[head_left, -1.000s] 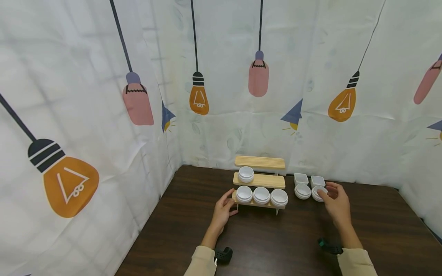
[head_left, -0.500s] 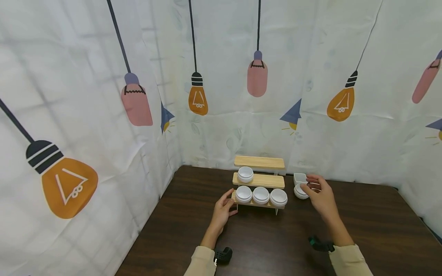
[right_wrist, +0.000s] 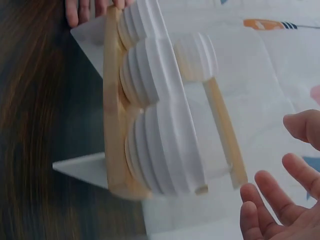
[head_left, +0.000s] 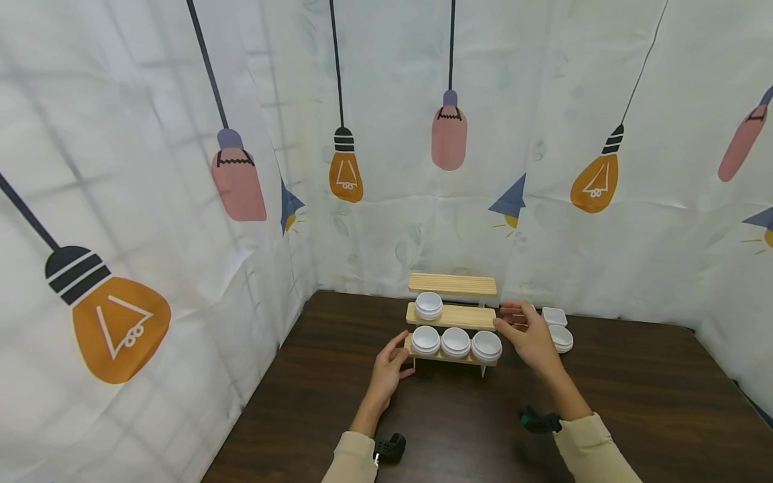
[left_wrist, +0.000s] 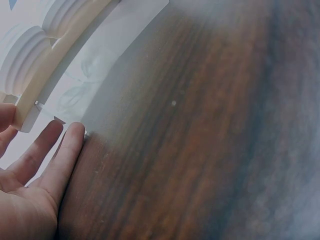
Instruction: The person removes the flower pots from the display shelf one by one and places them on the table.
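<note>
- Head view: your left hand (head_left: 389, 371) rests on the worktop (head_left: 459, 416), fingers (left_wrist: 52, 150) loosely straight, touching the left end of the wooden rack (head_left: 454, 315) and holding nothing.
- Your right hand (head_left: 528, 339) hovers at the rack's right end with its fingers spread and holding nothing I can see.
- The middle shelf (head_left: 465, 315) runs left to right, just left of those fingertips; this hand is nearer its bare stretch.
- Spare bowls (head_left: 560, 337) sit right of that hand.

no readable text, labels, brands or numbers, only printed bulb drawings on the curtain (head_left: 386, 168)
</note>
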The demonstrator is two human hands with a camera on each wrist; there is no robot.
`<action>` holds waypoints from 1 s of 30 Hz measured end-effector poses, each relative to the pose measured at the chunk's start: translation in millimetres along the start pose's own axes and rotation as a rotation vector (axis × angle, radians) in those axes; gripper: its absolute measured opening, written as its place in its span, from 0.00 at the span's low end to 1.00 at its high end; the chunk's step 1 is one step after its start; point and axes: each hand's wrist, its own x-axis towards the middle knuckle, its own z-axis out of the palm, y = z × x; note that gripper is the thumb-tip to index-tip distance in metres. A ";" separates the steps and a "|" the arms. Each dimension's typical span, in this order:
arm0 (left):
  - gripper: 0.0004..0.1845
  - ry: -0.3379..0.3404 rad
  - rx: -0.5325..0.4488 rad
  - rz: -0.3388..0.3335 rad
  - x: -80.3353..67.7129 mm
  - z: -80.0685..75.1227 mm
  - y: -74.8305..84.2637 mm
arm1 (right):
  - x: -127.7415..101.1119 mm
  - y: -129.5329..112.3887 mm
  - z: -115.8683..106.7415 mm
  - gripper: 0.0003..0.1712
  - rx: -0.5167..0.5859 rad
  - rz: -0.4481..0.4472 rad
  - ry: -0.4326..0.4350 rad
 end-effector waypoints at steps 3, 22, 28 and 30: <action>0.25 0.002 -0.002 -0.004 -0.4 -0.4 0.4 | 3.5 -4.9 7.9 0.28 0.009 -0.001 -0.033; 0.25 0.007 -0.002 -0.007 -1.2 -0.9 1.6 | 28.3 -17.2 54.3 0.26 0.027 -0.066 -0.131; 0.26 -0.002 -0.007 0.002 0.4 -0.6 -0.6 | 34.8 -16.2 63.3 0.28 0.017 -0.048 -0.158; 0.26 -0.004 -0.006 0.006 0.9 -0.5 -1.6 | 36.4 -16.3 65.3 0.29 0.023 -0.039 -0.167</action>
